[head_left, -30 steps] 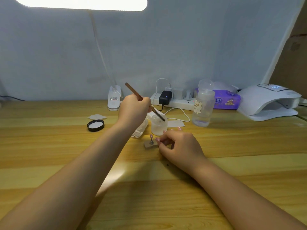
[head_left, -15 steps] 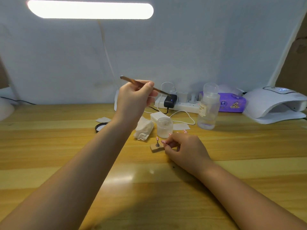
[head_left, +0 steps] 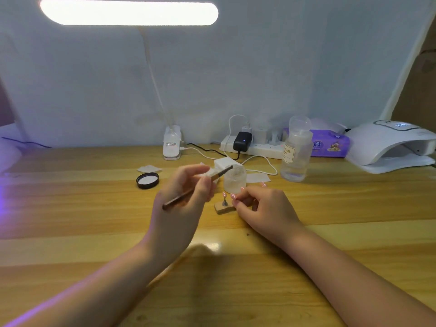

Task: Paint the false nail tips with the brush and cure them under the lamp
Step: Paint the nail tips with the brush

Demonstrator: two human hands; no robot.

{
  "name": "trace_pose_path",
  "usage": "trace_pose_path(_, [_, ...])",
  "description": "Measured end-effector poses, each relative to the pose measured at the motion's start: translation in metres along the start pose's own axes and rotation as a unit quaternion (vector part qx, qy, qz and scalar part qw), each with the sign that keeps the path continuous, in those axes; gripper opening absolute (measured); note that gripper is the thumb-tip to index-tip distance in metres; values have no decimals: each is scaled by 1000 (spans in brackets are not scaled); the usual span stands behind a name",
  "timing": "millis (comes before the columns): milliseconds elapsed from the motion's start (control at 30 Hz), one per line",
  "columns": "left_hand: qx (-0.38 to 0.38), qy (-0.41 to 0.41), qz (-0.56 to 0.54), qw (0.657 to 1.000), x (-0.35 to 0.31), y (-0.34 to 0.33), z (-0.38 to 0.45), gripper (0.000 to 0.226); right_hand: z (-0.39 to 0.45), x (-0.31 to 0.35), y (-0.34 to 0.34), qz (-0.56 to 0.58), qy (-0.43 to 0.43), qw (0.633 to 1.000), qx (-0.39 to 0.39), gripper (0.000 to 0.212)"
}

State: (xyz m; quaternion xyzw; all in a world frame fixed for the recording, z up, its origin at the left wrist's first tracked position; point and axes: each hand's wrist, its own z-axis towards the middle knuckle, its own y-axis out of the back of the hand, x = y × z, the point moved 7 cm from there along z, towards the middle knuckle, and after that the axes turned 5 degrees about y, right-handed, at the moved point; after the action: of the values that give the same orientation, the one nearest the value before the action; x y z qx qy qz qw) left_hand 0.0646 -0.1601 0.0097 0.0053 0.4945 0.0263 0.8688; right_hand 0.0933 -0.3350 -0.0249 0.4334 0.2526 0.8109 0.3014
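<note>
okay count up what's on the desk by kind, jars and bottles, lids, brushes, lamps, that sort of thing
Brush: 1, held in the left hand
Small jar: 1
Clear bottle: 1
Black lid: 1
Nail stand: 1, held by the right hand
Curing lamp: 1
Desk lamp: 1
Power strip: 1
Wipes pack: 1
Total: 9

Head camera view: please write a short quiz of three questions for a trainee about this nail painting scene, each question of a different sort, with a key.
1. True or false: the left hand holds the brush.
2. Which thing does the right hand steady?
A. the clear bottle
B. the small wooden stand
C. the black lid
3. Fill in: the white curing lamp stands at the far ____ of the table.

Key: 1 true; 2 B; 3 right.
</note>
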Motion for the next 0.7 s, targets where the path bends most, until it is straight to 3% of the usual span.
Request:
trace_pose_path(467, [63,-63,146,985,-5,-1,-21,26,-1,-2,12,77,4,994,-73,3])
trace_pose_path(700, [69,-56,138,986,-3,-2,-21,21,0,0,13,63,9,996,-70,4])
